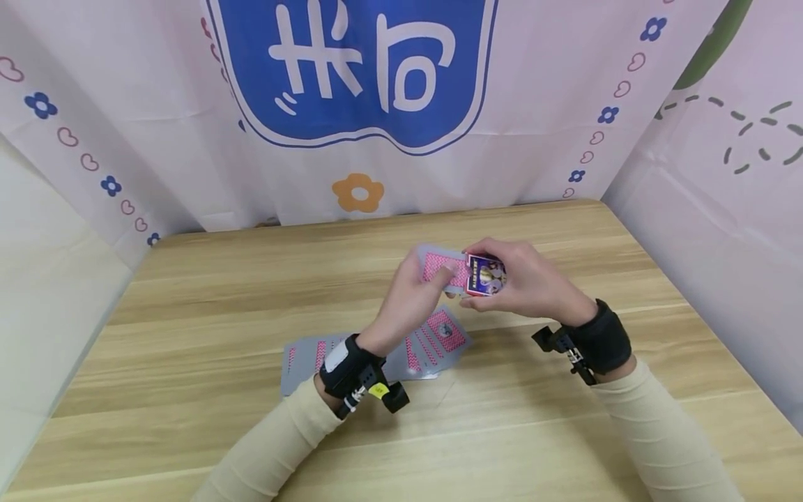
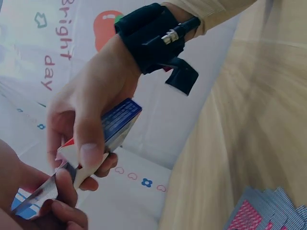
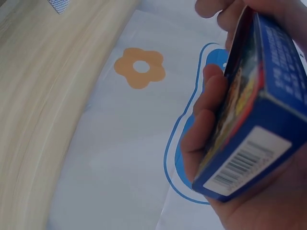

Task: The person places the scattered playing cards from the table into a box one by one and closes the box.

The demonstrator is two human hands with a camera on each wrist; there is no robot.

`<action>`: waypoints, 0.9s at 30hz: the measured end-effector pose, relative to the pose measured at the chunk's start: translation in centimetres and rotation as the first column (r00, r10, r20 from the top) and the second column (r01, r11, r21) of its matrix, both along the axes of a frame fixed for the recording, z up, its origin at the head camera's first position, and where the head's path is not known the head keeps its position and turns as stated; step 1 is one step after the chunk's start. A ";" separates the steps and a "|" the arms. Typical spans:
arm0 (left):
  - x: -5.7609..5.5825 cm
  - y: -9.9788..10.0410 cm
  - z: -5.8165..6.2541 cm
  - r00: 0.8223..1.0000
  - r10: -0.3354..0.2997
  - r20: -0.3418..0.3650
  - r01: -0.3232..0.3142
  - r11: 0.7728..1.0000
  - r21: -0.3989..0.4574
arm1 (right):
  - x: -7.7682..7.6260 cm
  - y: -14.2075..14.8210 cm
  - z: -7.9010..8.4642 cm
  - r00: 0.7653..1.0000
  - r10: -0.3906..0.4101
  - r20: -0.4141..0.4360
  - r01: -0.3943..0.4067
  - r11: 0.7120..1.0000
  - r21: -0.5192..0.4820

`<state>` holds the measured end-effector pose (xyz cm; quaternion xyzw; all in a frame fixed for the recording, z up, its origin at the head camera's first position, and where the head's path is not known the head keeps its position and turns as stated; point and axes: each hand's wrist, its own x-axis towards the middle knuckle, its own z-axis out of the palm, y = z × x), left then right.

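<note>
Pink-and-grey playing cards (image 1: pixel 431 261) meet a small blue-and-red cardboard box (image 1: pixel 484 276) above the wooden surface (image 1: pixel 188 300).
The left hand (image 1: pixel 409 291) pinches the cards, thumb on top; the right hand (image 1: pixel 533 279) grips the box, fingers curled round it. Cards lie left of the box, long axes roughly in line.

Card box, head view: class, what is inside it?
The held cards meet one end of the card box; its walls cover the inside, so contents cannot be seen.
</note>
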<state>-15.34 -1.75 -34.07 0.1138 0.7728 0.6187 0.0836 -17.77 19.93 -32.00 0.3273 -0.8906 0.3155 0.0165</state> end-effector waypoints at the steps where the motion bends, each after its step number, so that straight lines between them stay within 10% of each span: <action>1: 0.1 0.1 -0.1 0.999 -0.028 0.014 0.029 0.999 -0.017 | 0.0 -0.1 0.0 1.000 0.004 -0.005 -0.004 1.000 0.005; 10: -0.7 -1.3 1.1 0.997 0.012 0.075 -0.008 0.999 -0.050 | -0.3 0.6 0.0 0.999 -0.027 -0.019 0.027 1.000 0.006; 27: -0.6 -1.0 0.1 0.989 -0.144 0.023 0.146 0.981 -0.126 | 0.6 -0.3 0.4 0.997 0.069 -0.034 -0.068 0.997 0.021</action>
